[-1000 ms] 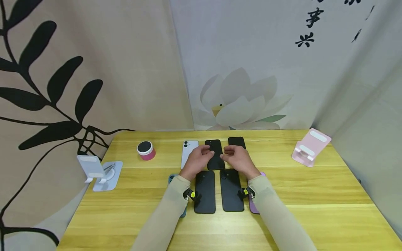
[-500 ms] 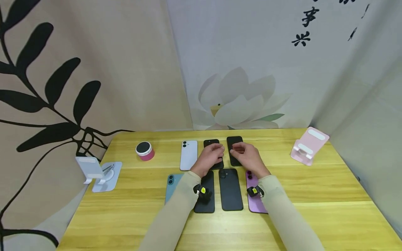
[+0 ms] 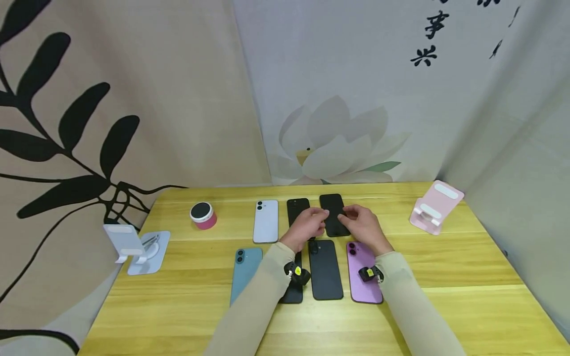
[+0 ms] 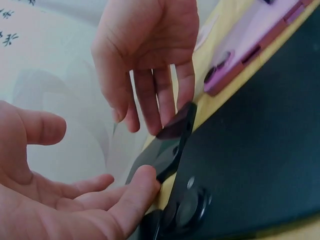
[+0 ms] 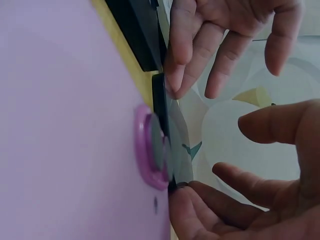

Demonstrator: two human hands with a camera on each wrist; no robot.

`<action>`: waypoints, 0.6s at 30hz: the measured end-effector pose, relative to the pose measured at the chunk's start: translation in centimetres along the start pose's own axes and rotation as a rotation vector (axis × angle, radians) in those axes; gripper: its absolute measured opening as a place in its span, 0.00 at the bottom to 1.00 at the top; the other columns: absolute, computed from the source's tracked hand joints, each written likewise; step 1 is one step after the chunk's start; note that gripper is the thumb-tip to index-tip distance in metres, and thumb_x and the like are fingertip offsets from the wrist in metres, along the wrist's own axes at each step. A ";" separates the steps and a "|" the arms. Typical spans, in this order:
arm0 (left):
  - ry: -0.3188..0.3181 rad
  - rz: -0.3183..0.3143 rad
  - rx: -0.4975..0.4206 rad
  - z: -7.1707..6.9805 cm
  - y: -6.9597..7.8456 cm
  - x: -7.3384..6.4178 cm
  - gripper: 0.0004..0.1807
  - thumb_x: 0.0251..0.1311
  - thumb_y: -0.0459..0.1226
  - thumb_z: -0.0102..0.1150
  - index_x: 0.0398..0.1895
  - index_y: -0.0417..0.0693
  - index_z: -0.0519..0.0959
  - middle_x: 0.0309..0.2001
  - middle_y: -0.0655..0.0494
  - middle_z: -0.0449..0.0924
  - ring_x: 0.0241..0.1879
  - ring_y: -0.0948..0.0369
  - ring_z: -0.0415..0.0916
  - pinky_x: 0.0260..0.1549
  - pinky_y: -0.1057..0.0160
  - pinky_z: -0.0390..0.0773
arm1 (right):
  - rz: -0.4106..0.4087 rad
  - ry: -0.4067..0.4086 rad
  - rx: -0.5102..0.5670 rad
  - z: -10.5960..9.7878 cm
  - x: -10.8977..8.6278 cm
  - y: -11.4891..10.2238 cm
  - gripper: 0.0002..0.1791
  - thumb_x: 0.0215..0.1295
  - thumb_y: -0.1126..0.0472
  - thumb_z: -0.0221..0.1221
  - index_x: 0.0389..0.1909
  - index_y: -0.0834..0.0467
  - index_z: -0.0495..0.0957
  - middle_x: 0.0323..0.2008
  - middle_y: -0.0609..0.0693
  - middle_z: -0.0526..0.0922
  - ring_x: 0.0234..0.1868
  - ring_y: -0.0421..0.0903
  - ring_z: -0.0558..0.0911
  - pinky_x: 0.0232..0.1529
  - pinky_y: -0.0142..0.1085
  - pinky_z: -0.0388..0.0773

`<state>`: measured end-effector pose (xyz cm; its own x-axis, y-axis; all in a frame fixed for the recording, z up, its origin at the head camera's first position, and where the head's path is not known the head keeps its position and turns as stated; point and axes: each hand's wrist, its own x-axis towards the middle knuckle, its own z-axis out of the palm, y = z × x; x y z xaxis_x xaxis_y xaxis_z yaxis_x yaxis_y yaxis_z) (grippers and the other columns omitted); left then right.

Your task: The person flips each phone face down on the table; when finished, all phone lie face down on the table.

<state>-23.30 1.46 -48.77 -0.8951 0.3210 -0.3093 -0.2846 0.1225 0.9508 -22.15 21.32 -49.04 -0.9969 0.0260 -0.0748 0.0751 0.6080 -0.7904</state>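
In the head view a black phone (image 3: pixel 331 210) lies flat in the back row, between my two hands. My left hand (image 3: pixel 308 226) is at its left edge, my right hand (image 3: pixel 364 226) at its right edge. In the left wrist view the left hand (image 4: pixel 85 205) has its fingertips against the near side of the phone (image 4: pixel 162 150), thumb held apart. The right hand's fingers (image 4: pixel 147 100) reach the phone's far side there. In the right wrist view both hands' fingertips meet the phone's edge (image 5: pixel 160 100). Neither thumb presses on it.
A white phone (image 3: pixel 265 221) and another black phone (image 3: pixel 297 210) share the back row. In front lie a blue phone (image 3: pixel 246 269), dark phones (image 3: pixel 327 269) and a purple phone (image 3: pixel 365 284). Phone stands (image 3: pixel 147 249) (image 3: pixel 436 206) and a pink-white round jar (image 3: pixel 203 215) stand farther out.
Both hands have moved right, from the middle back-row black phone to the right one. The blue and purple phones in front have come more into view.
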 end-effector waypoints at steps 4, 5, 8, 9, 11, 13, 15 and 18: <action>0.011 -0.025 -0.056 0.1 0.1 -0.1 0.33 0.77 0.52 0.58 0.74 0.41 0.70 0.68 0.41 0.74 0.68 0.45 0.75 0.65 0.51 0.82 | 0.001 -0.007 0.008 0.1 0.1 -0.1 0.27 0.77 0.52 0.60 0.67 0.66 0.77 0.63 0.66 0.82 0.65 0.63 0.82 0.66 0.56 0.79; 0.012 -0.025 -0.073 0.1 0.1 0.0 0.33 0.76 0.52 0.58 0.74 0.40 0.70 0.69 0.41 0.73 0.69 0.45 0.74 0.65 0.51 0.81 | -0.001 -0.008 0.009 0.1 0.1 -0.1 0.27 0.77 0.52 0.60 0.67 0.66 0.77 0.63 0.66 0.82 0.65 0.63 0.82 0.66 0.56 0.79; 0.025 -0.012 -0.110 0.0 0.0 0.0 0.33 0.76 0.51 0.59 0.72 0.39 0.70 0.69 0.42 0.73 0.69 0.44 0.74 0.65 0.51 0.82 | -0.008 -0.006 0.007 0.2 0.2 -0.2 0.27 0.76 0.53 0.61 0.67 0.66 0.77 0.63 0.66 0.83 0.65 0.63 0.82 0.65 0.56 0.80; 0.034 -0.007 -0.119 -0.1 -0.1 0.1 0.32 0.75 0.52 0.60 0.71 0.40 0.71 0.69 0.42 0.74 0.69 0.44 0.74 0.64 0.51 0.82 | -0.009 -0.005 0.007 0.3 0.2 -0.2 0.27 0.76 0.53 0.61 0.67 0.66 0.77 0.63 0.66 0.83 0.64 0.63 0.83 0.65 0.56 0.80; 0.057 0.002 -0.137 -0.2 -0.2 0.1 0.31 0.74 0.52 0.61 0.70 0.41 0.71 0.67 0.43 0.75 0.67 0.45 0.76 0.63 0.52 0.83 | -0.012 -0.006 0.005 0.3 0.2 -0.2 0.26 0.76 0.53 0.61 0.67 0.65 0.77 0.63 0.65 0.83 0.64 0.62 0.83 0.65 0.56 0.80; 0.078 0.015 -0.149 -0.3 -0.3 0.2 0.31 0.74 0.51 0.62 0.70 0.42 0.72 0.64 0.44 0.77 0.64 0.47 0.77 0.63 0.53 0.83 | -0.014 -0.007 0.005 0.4 0.1 -0.2 0.26 0.76 0.53 0.61 0.67 0.65 0.77 0.64 0.65 0.83 0.64 0.62 0.83 0.66 0.55 0.80; 0.092 0.020 -0.157 -0.4 -0.4 0.2 0.32 0.73 0.51 0.63 0.72 0.42 0.71 0.62 0.45 0.78 0.63 0.47 0.78 0.63 0.53 0.83 | -0.014 -0.015 0.006 0.5 0.1 -0.2 0.26 0.77 0.53 0.61 0.68 0.65 0.77 0.64 0.65 0.82 0.64 0.62 0.83 0.65 0.55 0.80; 0.080 0.025 -0.169 -0.6 -0.5 0.2 0.36 0.74 0.51 0.62 0.75 0.41 0.68 0.67 0.44 0.76 0.66 0.46 0.78 0.64 0.51 0.82 | -0.017 -0.025 0.007 0.6 0.1 -0.3 0.27 0.77 0.52 0.61 0.68 0.64 0.76 0.64 0.64 0.82 0.65 0.62 0.83 0.65 0.55 0.80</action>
<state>-23.57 0.95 -49.28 -0.9252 0.2458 -0.2891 -0.3091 -0.0464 0.9499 -22.27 20.63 -49.15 -0.9971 -0.0044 -0.0763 0.0583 0.6023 -0.7961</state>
